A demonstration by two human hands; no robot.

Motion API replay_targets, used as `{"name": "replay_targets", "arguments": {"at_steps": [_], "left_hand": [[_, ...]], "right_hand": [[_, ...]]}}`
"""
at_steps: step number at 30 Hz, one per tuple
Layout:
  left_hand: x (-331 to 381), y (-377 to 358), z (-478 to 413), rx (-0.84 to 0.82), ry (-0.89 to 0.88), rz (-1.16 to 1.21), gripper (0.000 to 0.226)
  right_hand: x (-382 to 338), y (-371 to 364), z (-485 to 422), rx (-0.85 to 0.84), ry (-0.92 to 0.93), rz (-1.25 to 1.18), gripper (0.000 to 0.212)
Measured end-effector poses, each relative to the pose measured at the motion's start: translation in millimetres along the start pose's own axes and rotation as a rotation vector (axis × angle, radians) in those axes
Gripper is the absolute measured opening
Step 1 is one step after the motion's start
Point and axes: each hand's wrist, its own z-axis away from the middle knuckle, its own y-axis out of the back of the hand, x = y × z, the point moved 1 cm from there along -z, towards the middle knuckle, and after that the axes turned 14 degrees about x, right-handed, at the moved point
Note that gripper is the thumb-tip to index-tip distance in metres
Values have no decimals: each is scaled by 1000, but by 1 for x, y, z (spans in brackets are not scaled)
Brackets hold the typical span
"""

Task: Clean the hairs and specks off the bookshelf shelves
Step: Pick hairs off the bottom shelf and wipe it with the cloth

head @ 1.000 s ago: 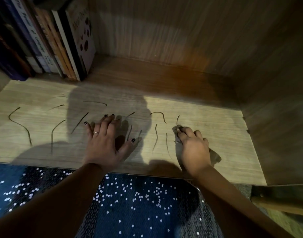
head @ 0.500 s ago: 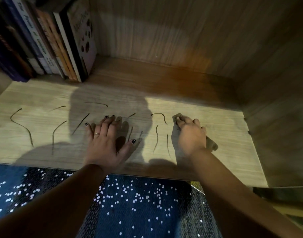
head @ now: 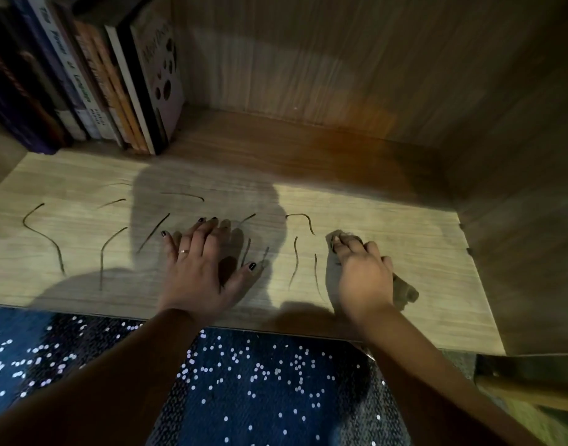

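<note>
A light wooden shelf (head: 430,284) carries several dark curved hairs, such as a long one at the far left (head: 43,235) and two (head: 295,262) between my hands. My left hand (head: 202,265) lies flat on the shelf, fingers spread, with a ring and dark nails. My right hand (head: 363,272) presses down on a small brownish cloth (head: 404,289), which sticks out under the palm and at the fingertips. The hairs lie just left of the cloth.
A row of upright books (head: 125,91) stands at the back left of the shelf. The shelf's right side wall (head: 520,220) and back panel (head: 308,66) close it in. Below the front edge is a dark blue speckled fabric (head: 244,381).
My right hand with the cloth slid forward on the shelf, then came back a little toward me. My left hand has stayed flat in place.
</note>
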Motion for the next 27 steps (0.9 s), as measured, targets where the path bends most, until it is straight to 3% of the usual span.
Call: {"name": "replay_targets", "arguments": {"at_steps": [10,14,27], "left_hand": [[-1,-2,0,6,-2,-4,78],[0,0,0,2,-2,-8,78],[1,1,-1,-13,-8,-14,81]], "right_hand": [[16,2,-53,-66,61,-46,62],[18,5,-18,-61,92,-59,57],[13,30,81,-193,48,-263,70]]}}
